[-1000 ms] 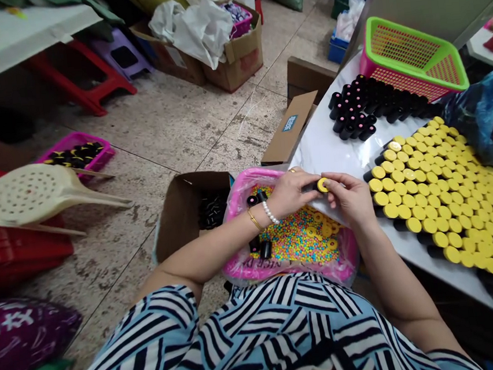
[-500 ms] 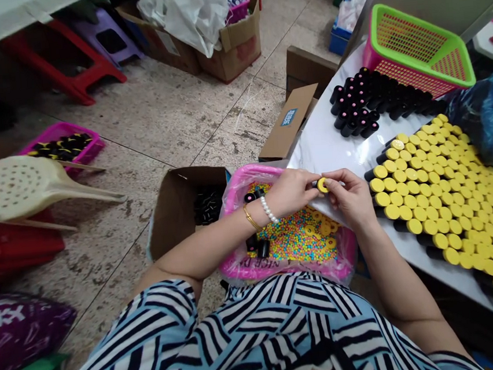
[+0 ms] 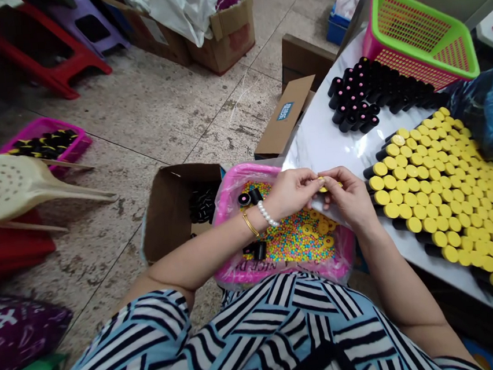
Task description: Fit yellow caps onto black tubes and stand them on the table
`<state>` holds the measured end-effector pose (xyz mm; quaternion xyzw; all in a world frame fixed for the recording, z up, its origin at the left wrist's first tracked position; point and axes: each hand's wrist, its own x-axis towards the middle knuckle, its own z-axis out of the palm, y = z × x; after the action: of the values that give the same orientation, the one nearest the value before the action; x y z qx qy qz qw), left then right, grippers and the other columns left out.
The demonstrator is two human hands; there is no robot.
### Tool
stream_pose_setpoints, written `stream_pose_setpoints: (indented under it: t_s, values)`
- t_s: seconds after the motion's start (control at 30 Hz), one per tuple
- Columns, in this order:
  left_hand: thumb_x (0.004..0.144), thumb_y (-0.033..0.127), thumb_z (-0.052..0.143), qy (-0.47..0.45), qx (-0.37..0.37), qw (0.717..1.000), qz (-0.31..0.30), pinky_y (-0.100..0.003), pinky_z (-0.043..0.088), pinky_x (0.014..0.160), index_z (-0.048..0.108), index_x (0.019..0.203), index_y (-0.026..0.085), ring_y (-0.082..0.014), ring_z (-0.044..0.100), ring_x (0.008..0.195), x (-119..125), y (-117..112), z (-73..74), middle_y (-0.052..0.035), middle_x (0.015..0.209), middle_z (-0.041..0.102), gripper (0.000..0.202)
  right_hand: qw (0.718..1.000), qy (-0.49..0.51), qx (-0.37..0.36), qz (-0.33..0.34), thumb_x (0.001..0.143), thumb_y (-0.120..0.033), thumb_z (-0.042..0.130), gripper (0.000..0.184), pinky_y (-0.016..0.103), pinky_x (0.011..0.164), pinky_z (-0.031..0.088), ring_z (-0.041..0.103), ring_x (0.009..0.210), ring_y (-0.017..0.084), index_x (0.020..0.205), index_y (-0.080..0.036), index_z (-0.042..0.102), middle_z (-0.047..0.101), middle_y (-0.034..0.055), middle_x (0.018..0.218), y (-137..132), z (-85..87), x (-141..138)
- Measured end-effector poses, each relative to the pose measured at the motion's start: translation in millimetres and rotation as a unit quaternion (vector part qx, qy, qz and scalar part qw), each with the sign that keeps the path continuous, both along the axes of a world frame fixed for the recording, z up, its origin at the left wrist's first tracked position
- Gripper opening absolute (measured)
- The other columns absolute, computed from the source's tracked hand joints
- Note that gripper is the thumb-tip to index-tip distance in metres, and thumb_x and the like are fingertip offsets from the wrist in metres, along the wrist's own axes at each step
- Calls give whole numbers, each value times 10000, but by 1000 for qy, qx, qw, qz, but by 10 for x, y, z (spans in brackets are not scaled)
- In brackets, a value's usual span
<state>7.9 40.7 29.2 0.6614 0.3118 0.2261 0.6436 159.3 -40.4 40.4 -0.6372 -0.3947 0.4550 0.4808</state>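
Observation:
Above the right part of a pink tub (image 3: 222, 213), my left hand (image 3: 293, 193) and my right hand (image 3: 351, 198) meet, both closed with thumbs pressed together. Between them they grip a small round yellow cap (image 3: 323, 189), mostly covered by the fingers. Whether a black tube is attached beneath it is hidden. Inside the plastic-lined tub lie tiny multicoloured beads (image 3: 287, 242), loose yellow caps (image 3: 318, 224) and several black tubes (image 3: 260, 250). Right of my right hand, many yellow-capped black tubes (image 3: 425, 191) stand packed in rows on the white table (image 3: 312, 144).
Black tubes with pink dots (image 3: 354, 102) stand farther back, beside a green and pink basket (image 3: 449, 75). A blue plastic bag (image 3: 492, 109) is at the right. Left of the tub stands a cardboard box (image 3: 162, 216) holding black pieces. A cream stool (image 3: 2, 185) is farther left.
My thumbs have closed over the yellow cap, whose face showed more fully before. My hands stay in nearly the same place; the view has shifted slightly.

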Motion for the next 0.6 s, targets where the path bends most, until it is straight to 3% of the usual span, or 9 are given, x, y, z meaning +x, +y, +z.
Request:
stream_pose_setpoints:
  t_s: [0.1, 0.17, 0.3, 0.4, 0.5, 0.6]
  values:
    - [965, 364, 581, -19, -14, 1000, -14, -184, 380, 434, 642, 849, 147, -77, 533, 421, 13, 2, -48, 32, 509, 570, 254, 1000, -10, 8, 4, 918, -445, 681, 229, 244, 479, 463, 568, 474, 102, 1015, -247, 619, 608, -53, 660, 5, -36, 10]
    - [980, 371, 559, -14, 15, 1000, -23, -186, 377, 449, 658, 959, 143, -77, 527, 435, -6, -8, -55, 39, 534, 572, 249, 1000, -10, 14, -8, 906, -457, 693, 265, 236, 438, 427, 552, 439, 98, 1022, -258, 561, 584, -75, 649, -4, -66, 9]
    - [899, 374, 699, 8, 200, 979, 37, -222, 443, 604, 632, 1268, 169, -98, 560, 616, -49, -39, -52, 17, 752, 627, 428, 999, 7, 33, -39, 857, -492, 739, 355, 225, 388, 382, 498, 394, 89, 1002, -259, 513, 558, -103, 624, -44, -99, 19]
    - [844, 354, 771, 21, 318, 946, 63, -272, 462, 749, 735, 1134, 178, -139, 573, 772, -62, -51, -55, -21, 835, 621, 341, 998, 43, 47, -25, 856, -516, 735, 357, 221, 443, 442, 523, 442, 82, 964, -235, 542, 606, -77, 663, -85, -80, 48]
    - [856, 297, 748, 18, 306, 951, 32, -264, 446, 728, 774, 1033, 189, -135, 570, 748, -75, -25, -45, -12, 782, 626, 209, 997, 65, 38, 11, 839, -518, 754, 368, 232, 516, 509, 558, 513, 85, 961, -221, 575, 645, -49, 718, -100, -47, 72]
    - [919, 366, 665, 10, 175, 984, -38, -223, 402, 582, 752, 1100, 173, -103, 537, 586, -82, 46, -1, 11, 667, 624, 279, 998, 51, 25, 37, 817, -506, 780, 381, 229, 515, 520, 552, 512, 84, 997, -232, 585, 645, -52, 729, -75, -23, 79]
